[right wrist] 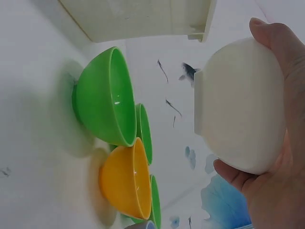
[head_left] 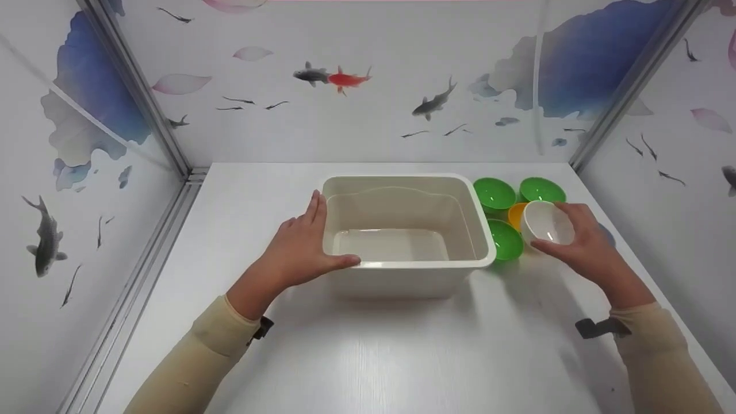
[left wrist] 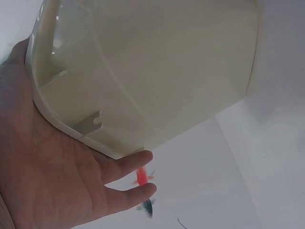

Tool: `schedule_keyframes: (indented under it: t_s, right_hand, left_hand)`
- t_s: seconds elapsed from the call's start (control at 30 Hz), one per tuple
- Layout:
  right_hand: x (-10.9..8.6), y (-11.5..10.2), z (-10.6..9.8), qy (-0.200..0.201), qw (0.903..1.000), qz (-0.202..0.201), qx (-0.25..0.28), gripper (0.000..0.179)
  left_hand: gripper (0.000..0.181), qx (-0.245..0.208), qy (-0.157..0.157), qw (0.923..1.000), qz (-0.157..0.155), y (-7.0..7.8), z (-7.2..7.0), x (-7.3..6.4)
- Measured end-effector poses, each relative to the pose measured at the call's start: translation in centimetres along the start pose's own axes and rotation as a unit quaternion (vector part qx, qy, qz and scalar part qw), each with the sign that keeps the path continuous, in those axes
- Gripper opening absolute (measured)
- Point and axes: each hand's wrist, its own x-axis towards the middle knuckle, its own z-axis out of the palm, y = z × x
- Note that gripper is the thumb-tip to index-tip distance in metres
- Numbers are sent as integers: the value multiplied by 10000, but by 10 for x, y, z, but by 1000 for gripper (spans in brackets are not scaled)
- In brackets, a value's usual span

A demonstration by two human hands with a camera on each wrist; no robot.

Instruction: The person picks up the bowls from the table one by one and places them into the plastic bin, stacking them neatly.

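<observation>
A cream plastic bin (head_left: 397, 282) stands on the white table, its inside bare. My left hand (head_left: 302, 244) rests against the bin's left front corner, fingers straight along the side and thumb over the front rim; in the left wrist view its palm lies under the rim. My right hand (head_left: 583, 244) grips a white bowl (right wrist: 243, 105) by its rim, thumb on one side and fingers on the other, raised off the table. Beside the bin are green bowls (head_left: 493, 194) and a yellow-orange bowl (right wrist: 126, 181), partly covered by the white one in the head view.
A blue piece (head_left: 606, 234) shows behind my right hand, mostly hidden. Printed panels (head_left: 368, 132) with fish enclose the table at the back and both sides. The white tabletop (head_left: 368, 356) stretches in front of the bin.
</observation>
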Motion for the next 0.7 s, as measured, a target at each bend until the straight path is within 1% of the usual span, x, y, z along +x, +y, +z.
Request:
schedule_keyframes:
  t_s: [0.1,0.3,0.43,0.53,0.7]
  right_hand:
    - [5,-8,-1,22,9999,-113,-26,89]
    - [16,-24,-3,121,9980,-494,364,87]
    - [24,-33,-4,68,9969,-640,463,87]
    - [29,-41,-6,-60,9969,-641,455,87]
    - [39,-56,-9,-334,9976,-446,404,95]
  left_hand:
    - [149,12,-21,10000,-13,-1,0,1]
    - [149,2,-15,10000,-18,0,1,1]
    - [149,-23,-8,10000,-33,0,1,1]
    - [149,-16,-18,10000,-38,0,1,1]
    - [145,14,-11,10000,-39,1,0,0]
